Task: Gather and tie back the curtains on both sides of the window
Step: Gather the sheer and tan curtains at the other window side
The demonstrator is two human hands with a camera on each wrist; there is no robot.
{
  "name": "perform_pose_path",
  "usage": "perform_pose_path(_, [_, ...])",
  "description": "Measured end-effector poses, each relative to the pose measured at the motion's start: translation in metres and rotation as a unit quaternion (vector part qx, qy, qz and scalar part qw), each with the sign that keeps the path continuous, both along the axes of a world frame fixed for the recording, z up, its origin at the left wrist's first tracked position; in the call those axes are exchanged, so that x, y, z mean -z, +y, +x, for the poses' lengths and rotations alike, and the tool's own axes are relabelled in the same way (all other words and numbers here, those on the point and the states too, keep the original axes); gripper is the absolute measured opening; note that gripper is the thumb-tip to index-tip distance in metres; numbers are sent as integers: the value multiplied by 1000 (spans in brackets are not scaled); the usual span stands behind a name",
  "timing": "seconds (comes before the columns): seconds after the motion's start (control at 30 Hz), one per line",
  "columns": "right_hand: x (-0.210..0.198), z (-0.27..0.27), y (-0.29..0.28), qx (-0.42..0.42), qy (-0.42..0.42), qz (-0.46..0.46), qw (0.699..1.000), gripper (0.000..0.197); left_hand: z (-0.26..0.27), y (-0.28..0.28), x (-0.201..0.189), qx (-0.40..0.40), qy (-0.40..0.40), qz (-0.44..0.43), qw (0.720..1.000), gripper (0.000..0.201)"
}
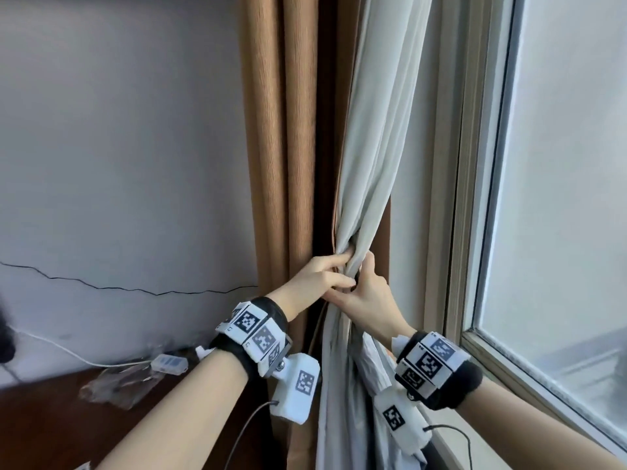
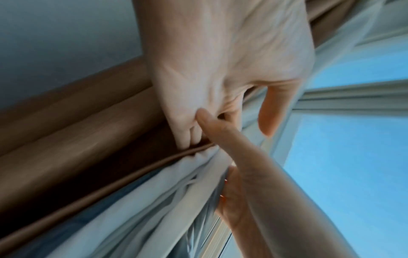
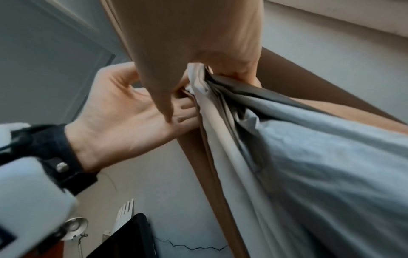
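The pale grey-white curtain (image 1: 369,157) is bunched to a narrow waist beside the window (image 1: 559,198), and it is gripped there by both hands at the same height. The left hand (image 1: 325,271) is closed on the gather from the wall side, its fingers curled into the folds; the right hand (image 1: 368,293) is clasped on it from the window side, thumb raised along the cloth, and the two hands are touching. In the left wrist view the fingertips (image 2: 184,137) are seen pressed into the seam where the brown curtain (image 2: 73,139) meets the pale one. Behind the gather the brown curtain hangs straight against the wall (image 1: 118,147), with one fold of it showing to the right of the pale cloth. Below the grip the pale fabric falls loose and crumpled. A white cable (image 1: 61,349) is seen lying on a dark wooden surface (image 1: 112,425) at lower left.
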State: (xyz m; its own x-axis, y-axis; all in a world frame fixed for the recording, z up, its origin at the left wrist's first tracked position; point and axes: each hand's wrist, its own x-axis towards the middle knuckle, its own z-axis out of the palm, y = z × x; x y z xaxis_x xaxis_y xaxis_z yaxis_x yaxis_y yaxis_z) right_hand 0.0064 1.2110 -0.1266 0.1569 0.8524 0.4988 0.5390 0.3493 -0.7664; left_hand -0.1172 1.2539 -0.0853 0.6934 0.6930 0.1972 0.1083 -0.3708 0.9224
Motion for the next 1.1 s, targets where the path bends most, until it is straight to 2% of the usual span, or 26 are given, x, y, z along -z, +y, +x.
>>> perform_pose_path(0.07, [0,1,1,20,2,-12,1000,60,-5,-4,3,18,-96,-122,988,47])
perform_pose_path(0.13, [2,2,4,29,-8,-12,999,56,-8,-1,7,4,-123,-197,973,66])
perform_pose_path(0.2, [4,4,8,36,-22,-1,999,55,-11,5,12,4,-133,-235,963,93])
perform_pose_path(0.23, [5,6,9,41,-31,5,999,54,-11,8,15,10,-143,-253,957,100])
perform_pose_path(0.33, [8,14,11,47,-67,16,997,39,-11,14,22,26,-158,-298,941,99])
perform_pose_path(0.4, [11,23,12,41,-64,16,997,29,-9,16,25,25,-130,-305,943,94])
perform_pose_path(0.43, [11,29,12,35,-58,14,998,26,-9,14,25,-1,-100,-273,957,90])
perform_pose_path(0.47, [12,36,11,28,-52,14,998,26,-9,10,26,-48,-72,-204,975,80])
perform_pose_path(0.5, [13,42,11,25,-51,16,998,29,-9,4,27,-107,-56,-106,987,66])
perform_pose_path(0.53, [14,49,10,25,-55,21,998,31,-11,-1,29,-168,-51,-2,984,52])
perform_pose_path(0.6, [19,63,8,36,-70,37,996,28,-17,-8,32,-274,-49,176,944,34])
perform_pose_path(0.7, [30,80,6,52,-62,64,995,31,-23,-12,34,-394,-77,317,859,18])
perform_pose_path(0.73, [33,84,5,53,-54,69,995,33,-20,-13,34,-425,-75,334,838,22])
perform_pose_path(0.77, [35,86,4,54,-50,72,995,38,-18,-12,35,-448,-63,325,831,34])
perform_pose_path(0.83, [37,88,0,57,-48,73,995,64,-9,-11,38,-457,-27,264,849,58])
perform_pose_path(0.87, [37,88,-2,57,-46,76,994,80,-3,-10,40,-448,-2,245,860,64])
perform_pose_path(0.93, [36,89,-7,55,-43,85,994,101,11,-11,41,-431,41,245,868,57])
perform_pose_path(1.03, [34,90,-13,49,-79,119,989,106,28,-18,40,-450,47,220,864,32])
perform_pose_path(1.1, [33,92,-18,40,-103,127,986,107,38,-23,45,-473,57,193,857,25])
